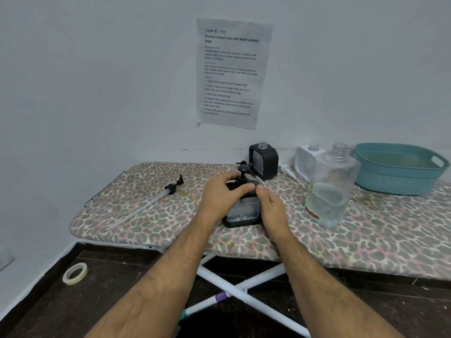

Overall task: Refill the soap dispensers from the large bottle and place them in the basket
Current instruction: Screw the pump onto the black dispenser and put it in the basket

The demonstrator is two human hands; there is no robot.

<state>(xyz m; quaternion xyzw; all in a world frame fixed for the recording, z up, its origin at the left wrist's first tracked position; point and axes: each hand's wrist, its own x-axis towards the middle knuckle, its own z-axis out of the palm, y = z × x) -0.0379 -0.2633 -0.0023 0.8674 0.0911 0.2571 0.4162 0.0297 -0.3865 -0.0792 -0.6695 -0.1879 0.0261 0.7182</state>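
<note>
Both hands grip the black soap dispenser (242, 208) on the table (170, 228): left hand (220, 193) curled over its pump top; right hand (272, 207) against its side; large bottle (329, 189) just right; basket (397, 167) beyond.

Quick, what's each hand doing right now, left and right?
Left hand: fingers curled round the top of the black soap dispenser, gripping it.
Right hand: holds the same dispenser's side, thumb against its shoulder.

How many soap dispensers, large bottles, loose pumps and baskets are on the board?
Soap dispensers: 3 (black, held; black; white)
Large bottle: 1
Loose pumps: 3 ()
Basket: 1
Total: 8
</note>
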